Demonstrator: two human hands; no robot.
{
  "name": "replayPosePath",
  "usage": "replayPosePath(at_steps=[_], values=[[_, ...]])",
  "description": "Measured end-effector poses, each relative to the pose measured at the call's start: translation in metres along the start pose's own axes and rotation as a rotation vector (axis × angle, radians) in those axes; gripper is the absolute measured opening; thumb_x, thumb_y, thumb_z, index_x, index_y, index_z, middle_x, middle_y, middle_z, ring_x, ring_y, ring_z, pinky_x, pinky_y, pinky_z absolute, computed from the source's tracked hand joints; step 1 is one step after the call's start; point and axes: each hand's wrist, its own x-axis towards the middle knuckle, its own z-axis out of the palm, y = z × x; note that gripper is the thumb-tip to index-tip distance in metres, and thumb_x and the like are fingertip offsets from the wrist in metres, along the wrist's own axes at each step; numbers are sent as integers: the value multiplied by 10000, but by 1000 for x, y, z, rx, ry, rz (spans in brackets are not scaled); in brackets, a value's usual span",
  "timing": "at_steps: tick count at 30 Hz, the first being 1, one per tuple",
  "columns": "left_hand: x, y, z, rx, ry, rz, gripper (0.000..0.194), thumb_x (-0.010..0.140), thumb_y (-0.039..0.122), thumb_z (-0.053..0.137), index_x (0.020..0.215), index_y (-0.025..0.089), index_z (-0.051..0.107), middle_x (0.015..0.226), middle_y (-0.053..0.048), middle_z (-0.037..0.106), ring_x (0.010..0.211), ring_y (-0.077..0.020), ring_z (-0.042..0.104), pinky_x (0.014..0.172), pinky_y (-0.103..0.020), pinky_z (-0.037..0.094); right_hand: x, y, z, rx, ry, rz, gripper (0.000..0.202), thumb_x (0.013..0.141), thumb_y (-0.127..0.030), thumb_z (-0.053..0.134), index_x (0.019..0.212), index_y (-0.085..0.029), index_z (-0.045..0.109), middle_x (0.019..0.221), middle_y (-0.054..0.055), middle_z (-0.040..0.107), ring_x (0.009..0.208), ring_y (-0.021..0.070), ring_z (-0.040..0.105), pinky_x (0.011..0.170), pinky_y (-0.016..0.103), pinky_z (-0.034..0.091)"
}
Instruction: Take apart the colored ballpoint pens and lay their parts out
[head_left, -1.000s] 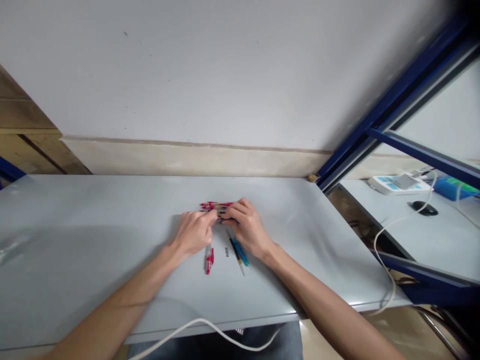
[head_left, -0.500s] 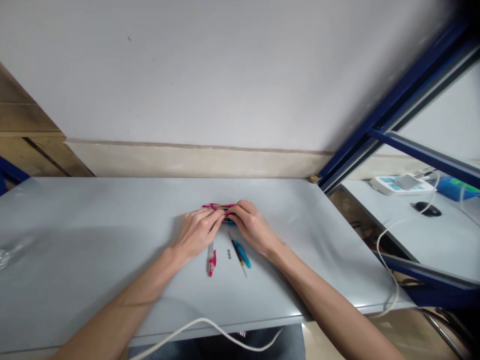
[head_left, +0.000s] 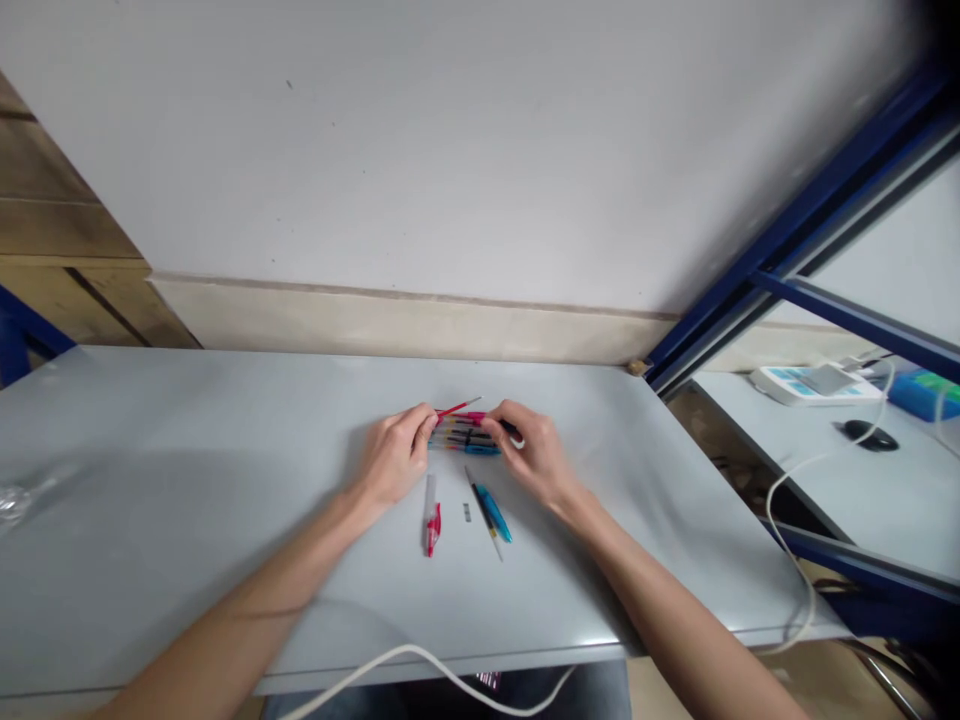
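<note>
Between the thumb and fingers of my left hand (head_left: pixel 396 450) is a red pen refill (head_left: pixel 454 409), its pale tip angled up to the right. My right hand (head_left: pixel 531 450) is closed in a pinch around a dark piece (head_left: pixel 512 431), perhaps a pen part; its kind is unclear. Between and behind the hands lie several pens (head_left: pixel 469 436), partly covered by fingers. Nearer me are a clear pen barrel with a red clip (head_left: pixel 433 525), a small grey piece (head_left: pixel 466 512), a dark refill (head_left: pixel 484 512) and a blue pen part (head_left: pixel 495 513).
The grey table (head_left: pixel 225 520) meets a wall at its back. A white cable (head_left: pixel 405 650) crosses the front edge. Clear plastic (head_left: pixel 13 503) lies at far left. Beyond the blue frame (head_left: pixel 847 310) are a white device (head_left: pixel 814 382) and a black mouse (head_left: pixel 870 435).
My hands have moved apart from each other. The red refill now shows in my left hand, and the dark piece in my right. The view has shifted slightly.
</note>
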Motion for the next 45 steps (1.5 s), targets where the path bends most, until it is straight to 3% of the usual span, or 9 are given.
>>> replayPosePath(at_steps=[4,16,22,26,30,35,41,45], values=[[-1,1,1,2,-22,-2,309,1054,320,385,822,214,557,700,7,577,622,-144,498,631,-264,343,-6,-12,9,-2,-97,-19,280,1064,-318,446,852,-195,580,776,19,598,659,145,496,636,280,380],[-3,1,3,2,-45,-23,284,1042,330,390,827,218,539,706,19,582,617,-141,492,632,-261,326,-8,-8,15,-23,-210,-63,349,1052,-386,504,795,-190,637,678,5,607,597,141,499,618,268,374],[-4,1,2,-4,-50,-34,299,1040,344,389,812,216,535,676,21,557,599,-139,484,626,-262,321,-7,-10,14,115,-339,-63,109,1012,-257,592,1042,-203,682,857,18,712,685,141,584,705,262,431],[-2,2,2,2,-46,-39,300,1041,339,384,813,214,533,681,17,561,596,-141,481,621,-266,313,-6,-8,15,158,-449,-68,172,906,-348,752,884,-182,709,784,15,705,684,149,582,678,258,423],[-2,2,2,2,-47,-33,303,1048,346,378,831,216,545,689,17,575,606,-144,487,625,-266,313,-4,-9,13,209,-540,-120,119,957,-233,681,881,-177,753,891,52,741,794,166,649,754,272,453],[-2,2,1,1,-39,-33,297,1051,347,382,847,220,555,686,23,582,613,-143,504,634,-261,324,-6,-12,13,183,-578,-57,61,902,-243,754,928,-187,755,845,28,739,752,159,640,733,269,451],[-2,3,3,-3,-53,-38,296,1050,348,377,854,220,558,697,17,595,616,-149,516,635,-269,325,-7,-11,15,149,-617,-120,146,913,-349,742,899,-205,767,899,37,701,821,164,633,745,262,444],[-2,3,3,0,-56,-40,306,1050,349,373,838,220,552,696,15,589,618,-149,516,633,-271,321,-1,-11,2,97,-505,-58,190,1007,-320,611,926,-186,717,883,39,707,782,157,610,738,270,428]])
